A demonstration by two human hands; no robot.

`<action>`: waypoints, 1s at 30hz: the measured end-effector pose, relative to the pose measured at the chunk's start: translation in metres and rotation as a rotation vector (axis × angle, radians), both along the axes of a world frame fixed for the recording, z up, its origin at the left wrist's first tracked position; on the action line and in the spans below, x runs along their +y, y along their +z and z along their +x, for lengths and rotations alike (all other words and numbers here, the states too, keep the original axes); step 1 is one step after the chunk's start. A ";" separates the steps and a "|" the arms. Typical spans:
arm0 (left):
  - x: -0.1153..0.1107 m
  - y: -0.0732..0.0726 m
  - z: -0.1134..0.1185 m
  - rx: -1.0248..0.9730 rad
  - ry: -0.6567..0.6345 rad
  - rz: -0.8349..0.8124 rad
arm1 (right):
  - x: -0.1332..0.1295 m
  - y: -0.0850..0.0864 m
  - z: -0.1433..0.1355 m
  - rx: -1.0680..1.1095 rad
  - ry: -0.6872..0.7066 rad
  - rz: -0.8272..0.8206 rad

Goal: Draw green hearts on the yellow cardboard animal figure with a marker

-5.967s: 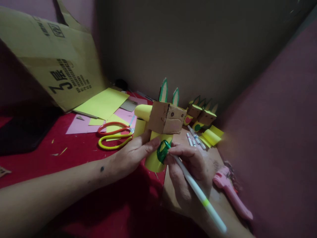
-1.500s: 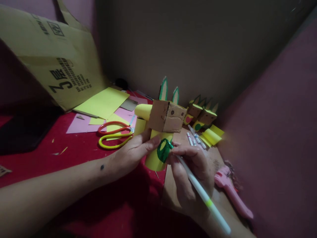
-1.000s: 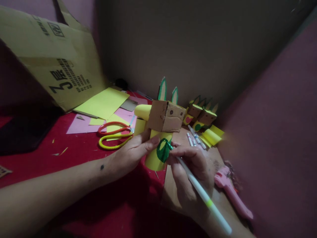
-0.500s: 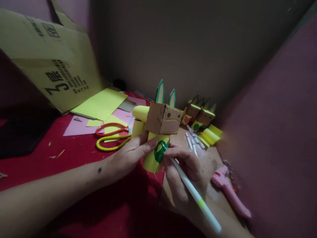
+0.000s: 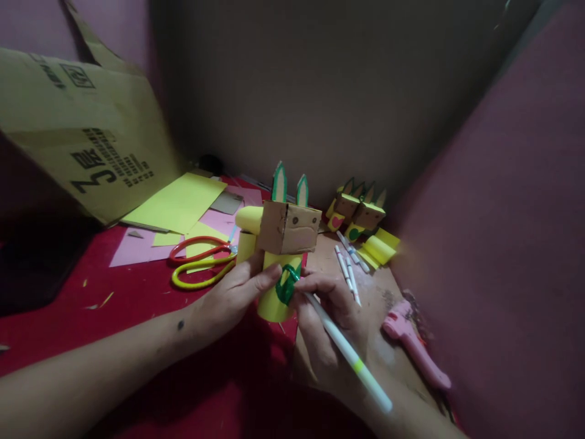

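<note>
My left hand (image 5: 242,286) is closed around a paper animal figure (image 5: 273,305), its thumb pressed on the front. The figure has a yellow paper tube body, a brown cardboard box head with drawn eyes, and two green-edged ears. On the body's front is a green shape (image 5: 284,291) with a bare yellow patch inside. Between the fingers of my right hand (image 5: 324,311) is a white felt-tip pen (image 5: 350,353) with a light green band. The pen's tip end is at the green shape, partly hidden by my fingers.
Red-and-yellow-handled scissors (image 5: 203,278) lie left of the figure, by yellow paper (image 5: 178,201) and pink paper (image 5: 132,250). A large paper bag (image 5: 114,177) stands behind. Rightward are similar figures (image 5: 369,214), several pens (image 5: 345,271) and a pink glue gun (image 5: 415,344).
The whole view has shifted, so the bag sits lower and most things further left. More of the yellow patch looks coloured green. Both hands keep their holds.
</note>
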State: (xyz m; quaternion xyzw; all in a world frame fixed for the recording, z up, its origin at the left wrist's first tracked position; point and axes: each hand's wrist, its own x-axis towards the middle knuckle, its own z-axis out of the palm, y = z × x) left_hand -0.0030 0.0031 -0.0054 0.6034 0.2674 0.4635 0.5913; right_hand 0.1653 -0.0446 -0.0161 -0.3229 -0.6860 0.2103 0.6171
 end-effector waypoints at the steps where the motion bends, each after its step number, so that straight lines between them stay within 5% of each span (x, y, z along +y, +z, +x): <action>1: 0.000 -0.001 0.000 0.002 0.007 -0.017 | -0.001 0.001 -0.001 0.012 -0.003 -0.008; 13: -0.010 -0.007 0.001 -0.029 0.082 -0.057 | -0.020 -0.001 -0.007 0.171 -0.030 -0.095; 30: -0.012 -0.008 0.003 -0.022 0.026 -0.100 | -0.021 0.003 -0.006 0.021 -0.121 0.025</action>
